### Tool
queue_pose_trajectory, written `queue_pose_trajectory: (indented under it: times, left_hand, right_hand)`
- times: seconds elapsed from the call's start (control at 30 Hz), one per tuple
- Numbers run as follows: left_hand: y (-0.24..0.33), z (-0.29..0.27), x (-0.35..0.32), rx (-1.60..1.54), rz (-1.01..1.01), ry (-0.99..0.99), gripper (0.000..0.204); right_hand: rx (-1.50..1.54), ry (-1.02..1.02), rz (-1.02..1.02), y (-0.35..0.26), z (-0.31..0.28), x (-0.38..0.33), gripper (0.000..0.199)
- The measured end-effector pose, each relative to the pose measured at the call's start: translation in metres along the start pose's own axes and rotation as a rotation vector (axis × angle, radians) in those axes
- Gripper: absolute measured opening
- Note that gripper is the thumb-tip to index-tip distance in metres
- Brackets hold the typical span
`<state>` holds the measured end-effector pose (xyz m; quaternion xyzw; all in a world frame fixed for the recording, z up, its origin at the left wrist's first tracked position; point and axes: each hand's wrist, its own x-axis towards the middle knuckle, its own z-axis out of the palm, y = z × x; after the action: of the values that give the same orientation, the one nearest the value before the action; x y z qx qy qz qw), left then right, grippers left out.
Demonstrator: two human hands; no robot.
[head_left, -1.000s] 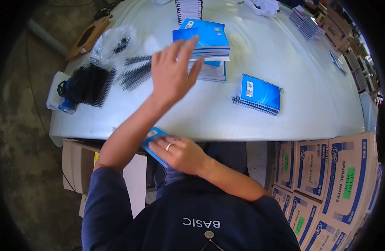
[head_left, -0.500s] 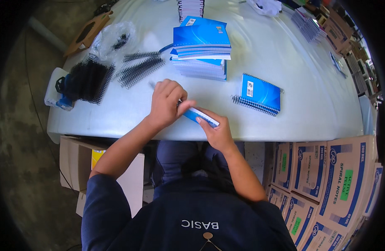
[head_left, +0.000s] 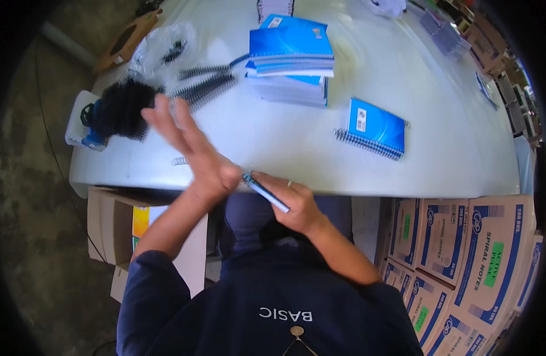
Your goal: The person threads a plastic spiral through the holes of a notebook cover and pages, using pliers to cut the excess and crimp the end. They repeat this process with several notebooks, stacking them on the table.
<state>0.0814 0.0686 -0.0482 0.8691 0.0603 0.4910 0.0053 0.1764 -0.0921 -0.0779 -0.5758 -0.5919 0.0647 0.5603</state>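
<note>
My right hand point(head_left: 292, 204) grips a thin blue notebook point(head_left: 268, 196), held edge-on at the front edge of the white table point(head_left: 273, 148). My left hand point(head_left: 193, 148) is flat with its fingers spread; the heel of its palm rests at the notebook's left end, where a wire coil shows. A short loose coil point(head_left: 179, 161) lies on the table just left of that hand. A finished blue spiral notebook point(head_left: 375, 126) lies to the right. A stack of blue notebooks point(head_left: 291, 53) stands further back.
Black binding coils are heaped point(head_left: 121, 107) at the table's left, with loose long coils point(head_left: 205, 86) and a clear plastic bag point(head_left: 163, 50) behind them. Printed cardboard boxes point(head_left: 463, 249) are stacked at my right. An open carton point(head_left: 113, 222) sits under the table at my left.
My left hand has let go of the notebook's end, opened flat and swept up and to the left. The right hand keeps the notebook at the table edge.
</note>
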Motion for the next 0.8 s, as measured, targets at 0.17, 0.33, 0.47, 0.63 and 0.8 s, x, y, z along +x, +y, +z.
queue_pose_trajectory:
  times: [0.17, 0.33, 0.47, 0.63, 0.8]
  left_hand:
    - [0.025, -0.004, -0.087, -0.174, 0.201, -0.532, 0.1]
    - [0.02, 0.023, -0.035, -0.265, 0.023, -0.134, 0.106]
    - [0.021, 0.015, -0.1, -0.508, 0.412, -0.523, 0.11]
    - [0.008, 0.038, 0.002, -0.05, 0.055, -0.173, 0.107]
    - [0.044, 0.003, -0.055, -0.197, 0.227, -0.498, 0.075]
  right_hand:
    - [-0.003, 0.064, 0.017, 0.016, -0.01, 0.002, 0.051]
    - [0.045, 0.042, 0.121, 0.01, 0.004, -0.009, 0.053]
    - [0.112, 0.045, 0.16, 0.026, -0.008, 0.0, 0.05]
    - [0.176, -0.141, 0.297, 0.02, -0.009, 0.004, 0.044]
    - [0.297, -0.02, 0.298, 0.025, -0.016, 0.017, 0.031]
